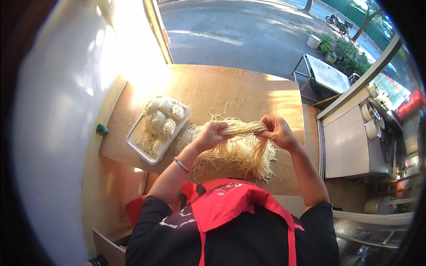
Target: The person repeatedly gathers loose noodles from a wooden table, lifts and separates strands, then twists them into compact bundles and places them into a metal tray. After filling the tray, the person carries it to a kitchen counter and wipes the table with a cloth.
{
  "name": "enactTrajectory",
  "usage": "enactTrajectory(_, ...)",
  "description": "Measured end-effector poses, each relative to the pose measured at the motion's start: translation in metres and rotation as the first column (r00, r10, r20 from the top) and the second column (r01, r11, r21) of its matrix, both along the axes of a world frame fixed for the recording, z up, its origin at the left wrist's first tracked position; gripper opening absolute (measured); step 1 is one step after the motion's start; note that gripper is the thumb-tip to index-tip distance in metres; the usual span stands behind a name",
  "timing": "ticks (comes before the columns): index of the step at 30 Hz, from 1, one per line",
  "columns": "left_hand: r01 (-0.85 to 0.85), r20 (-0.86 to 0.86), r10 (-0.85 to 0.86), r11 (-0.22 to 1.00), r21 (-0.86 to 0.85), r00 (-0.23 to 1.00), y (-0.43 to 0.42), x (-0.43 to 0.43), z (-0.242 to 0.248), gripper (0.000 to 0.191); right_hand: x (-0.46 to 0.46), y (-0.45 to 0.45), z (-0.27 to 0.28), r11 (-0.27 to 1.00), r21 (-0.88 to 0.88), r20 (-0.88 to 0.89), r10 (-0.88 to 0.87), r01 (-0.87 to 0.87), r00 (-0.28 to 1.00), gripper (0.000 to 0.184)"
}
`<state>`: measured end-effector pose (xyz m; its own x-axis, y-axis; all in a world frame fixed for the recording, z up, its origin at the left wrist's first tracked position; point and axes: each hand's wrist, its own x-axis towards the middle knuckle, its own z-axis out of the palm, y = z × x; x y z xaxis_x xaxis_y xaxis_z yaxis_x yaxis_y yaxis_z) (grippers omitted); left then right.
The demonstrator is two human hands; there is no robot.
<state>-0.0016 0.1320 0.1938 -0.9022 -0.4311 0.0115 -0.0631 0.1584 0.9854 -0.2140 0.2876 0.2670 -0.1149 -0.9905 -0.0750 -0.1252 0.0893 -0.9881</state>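
A bundle of pale noodles (244, 128) is stretched level between my two hands over the wooden table. My left hand (213, 132) grips its left end, and my right hand (277, 131) pinches the right end, with loose strands hanging below. Under the bundle lies a wide heap of loose noodles (233, 153). To the left, a white plastic tray (130, 134) holds several round nests of noodles (158, 119) in its upper part, with looser strands near its lower end.
The wood-grain table (213, 83) reaches to the open front. A small green object (102, 129) sits by the table's left edge, beside the wall. Right of the table are a window frame and a counter (346, 149) with metal pots. A metal-topped table (327, 73) stands outside.
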Motion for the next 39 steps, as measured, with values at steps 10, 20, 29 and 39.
enactTrajectory(10, -0.071, -0.431, -0.029, 0.974, -0.214, 0.902, 0.007, -0.007, 0.201, 0.013, 0.019, -0.017, 0.132, 0.971, -0.085, -0.247, 0.199, -0.225, 0.949, 0.022)
enactTrajectory(20, 0.061, -0.449, -0.090, 0.995, -0.079, 0.889, 0.025, -0.031, 0.087, 0.055, 0.044, -0.042, 0.275, 0.963, -0.239, -0.440, 0.009, -0.126, 0.898, 0.018)
enactTrajectory(29, 0.176, 0.301, -0.238, 0.960, 0.219, 0.923, 0.050, -0.006, -0.088, 0.026, 0.031, -0.043, 0.347, 0.824, -0.515, -0.465, -0.036, -0.237, 0.885, 0.011)
enactTrajectory(39, -0.431, -0.490, 0.391, 0.902, 0.033, 0.780, -0.014, 0.018, 0.093, 0.075, 0.042, -0.066, 0.249, 0.952, -0.236, -0.442, 0.072, -0.193, 0.894, 0.021)
